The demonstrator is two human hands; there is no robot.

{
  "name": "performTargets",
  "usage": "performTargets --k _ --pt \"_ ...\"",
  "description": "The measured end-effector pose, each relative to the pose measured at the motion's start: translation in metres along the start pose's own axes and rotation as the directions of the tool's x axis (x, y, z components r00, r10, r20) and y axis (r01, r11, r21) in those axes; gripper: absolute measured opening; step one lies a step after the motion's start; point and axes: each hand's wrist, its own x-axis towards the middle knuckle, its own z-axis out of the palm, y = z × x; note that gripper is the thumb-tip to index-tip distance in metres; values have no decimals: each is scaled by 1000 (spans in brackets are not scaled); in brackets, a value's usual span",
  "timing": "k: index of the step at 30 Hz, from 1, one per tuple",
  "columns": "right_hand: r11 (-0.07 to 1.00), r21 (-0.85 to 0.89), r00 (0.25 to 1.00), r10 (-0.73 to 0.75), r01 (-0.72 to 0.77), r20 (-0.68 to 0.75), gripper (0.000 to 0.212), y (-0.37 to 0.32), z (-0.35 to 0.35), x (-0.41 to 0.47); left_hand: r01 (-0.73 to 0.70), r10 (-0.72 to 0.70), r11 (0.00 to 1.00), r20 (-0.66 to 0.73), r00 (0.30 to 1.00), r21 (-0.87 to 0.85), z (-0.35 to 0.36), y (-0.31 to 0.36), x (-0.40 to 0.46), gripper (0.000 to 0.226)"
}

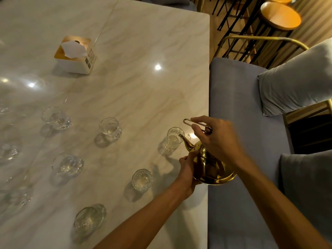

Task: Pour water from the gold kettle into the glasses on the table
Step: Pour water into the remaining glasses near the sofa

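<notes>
two hands on the kettle, spout over the far glass

two hands share the load. the right hand (pixel 213 139) has its fingers curled round the thin wire handle (pixel 195 124) and lifts from above; the left hand (pixel 187 169) is cupped against the side of the kettle (pixel 209 168), fingers wrapped on its belly to steady the tilt. the kettle hangs near the right edge of the table (pixel 143 51), tipped forward, its curved spout (pixel 185 141) reaching just over the rim of the far glass (pixel 171 141).

by my reading the pour is at an early stage: this glass seems to be the one being filled, though no stream is clear enough to confirm. a near glass (pixel 142 179) sits just left of the left wrist, and more stand in rows to the left. whether any hold water i cannot tell; they are clear and glinting either way. most probably remain to be served.

the kettle is polished gold metal, round-bellied and mirror-bright. the glasses are short, faceted tumblers that throw soft shadows. the table is glossy pale marble with tan veins. a white tissue box (pixel 75 54) sits well apart at the far end, and a grey cushioned bench (pixel 237 123) runs along the right.
</notes>
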Motion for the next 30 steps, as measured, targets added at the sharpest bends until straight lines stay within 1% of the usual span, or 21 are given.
performTargets --k 5,7,13,16,19,24,30 --pt "999 -47 999 -18 20 36 30 -3 1 9 15 -15 1000 47 999 -3 -1 4 -3 100" --pt "998 -54 998 -17 20 54 30 -3 3 12 30 -29 999 62 998 -13 -2 7 -4 95" --pt "996 -84 994 -12 22 112 31 -5 5 18 82 -81 997 95 992 1 -7 8 -4 63" --pt "996 -86 992 -3 13 127 31 -5 6 19 111 -111 994 119 987 8 -9 10 -6 53" --pt "996 -93 992 5 7 124 31 -6 6 21 112 -113 994 139 984 13 -10 11 -6 50" --pt "995 -100 992 17 -5 124 31 -7 7 25 102 -98 995 158 983 -16 -11 14 -6 59" --pt "993 -115 991 10 5 130 30 -10 5 29 108 -98 993 186 978 -44 -9 15 -7 53"
